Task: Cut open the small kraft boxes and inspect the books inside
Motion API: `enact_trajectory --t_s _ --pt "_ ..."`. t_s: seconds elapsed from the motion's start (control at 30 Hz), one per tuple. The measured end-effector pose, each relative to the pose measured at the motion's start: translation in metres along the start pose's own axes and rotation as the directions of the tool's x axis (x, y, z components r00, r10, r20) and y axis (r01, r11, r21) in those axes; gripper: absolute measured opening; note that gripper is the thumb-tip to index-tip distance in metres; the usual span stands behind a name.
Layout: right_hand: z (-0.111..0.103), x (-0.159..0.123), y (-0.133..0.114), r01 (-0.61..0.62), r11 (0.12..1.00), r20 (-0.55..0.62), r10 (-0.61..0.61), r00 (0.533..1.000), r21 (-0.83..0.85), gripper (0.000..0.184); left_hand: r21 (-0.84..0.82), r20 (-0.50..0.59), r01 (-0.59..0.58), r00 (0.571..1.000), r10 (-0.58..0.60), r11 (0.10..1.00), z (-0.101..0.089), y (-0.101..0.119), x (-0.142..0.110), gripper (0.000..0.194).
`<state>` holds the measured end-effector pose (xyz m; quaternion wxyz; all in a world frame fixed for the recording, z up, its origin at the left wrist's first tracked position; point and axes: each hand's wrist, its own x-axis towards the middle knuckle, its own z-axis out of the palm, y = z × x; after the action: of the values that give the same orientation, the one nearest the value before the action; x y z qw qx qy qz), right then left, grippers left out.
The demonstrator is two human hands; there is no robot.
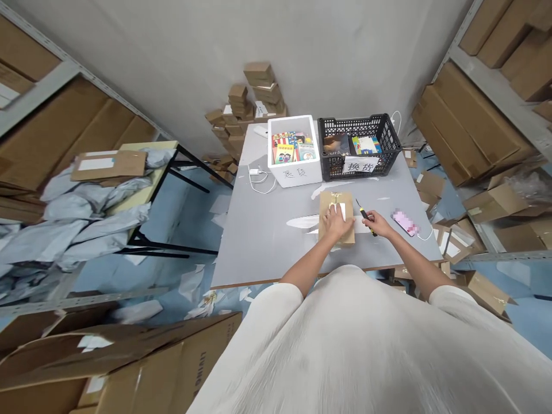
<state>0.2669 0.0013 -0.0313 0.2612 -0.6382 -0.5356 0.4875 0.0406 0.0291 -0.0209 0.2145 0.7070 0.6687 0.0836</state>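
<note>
A brown cardboard parcel [325, 230] with a white label and tape at its top lies flat on the grey table [250, 241] in front of me. My left hand [337, 223] rests on it with the fingers spread over the label. Just right of the parcel, my right hand [376, 223] is closed round a yellow and black utility knife [368, 222]. The knife's blade points up and to the left, apart from the parcel. What lies under my left palm is hidden.
Behind the parcel stand a white foam box [297, 175] and a black plastic crate [390, 144], both holding books. A phone [405, 223] with a cable lies at right. Stacked cartons [261, 86] line the wall; grey mailing bags [103, 198] cover a side table at left.
</note>
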Motion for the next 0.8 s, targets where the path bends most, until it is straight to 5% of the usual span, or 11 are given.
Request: enact_trajectory --t_s 0.2,0.4,0.53,0.8 --pt "-0.002 -0.004 0.007 -0.023 1.000 -0.084 0.023 0.996 -0.010 0.045 0.067 0.103 -0.108 0.990 0.101 0.992 0.011 0.010 -0.003 0.108" --pt "-0.017 -0.008 0.007 -0.042 0.996 -0.193 0.058 0.979 0.083 0.038 0.094 0.258 -0.405 0.892 0.371 0.909 -0.012 -0.036 -0.003 0.113" --pt "-0.030 -0.011 0.002 -0.054 0.997 -0.057 0.057 0.997 0.064 0.034 0.102 0.251 -0.450 0.875 0.415 0.887 -0.025 -0.054 -0.008 0.104" --pt "-0.048 -0.008 -0.008 -0.025 0.999 0.032 0.026 0.999 -0.046 0.039 0.078 0.202 -0.477 0.868 0.454 0.876 -0.019 -0.021 -0.013 0.079"
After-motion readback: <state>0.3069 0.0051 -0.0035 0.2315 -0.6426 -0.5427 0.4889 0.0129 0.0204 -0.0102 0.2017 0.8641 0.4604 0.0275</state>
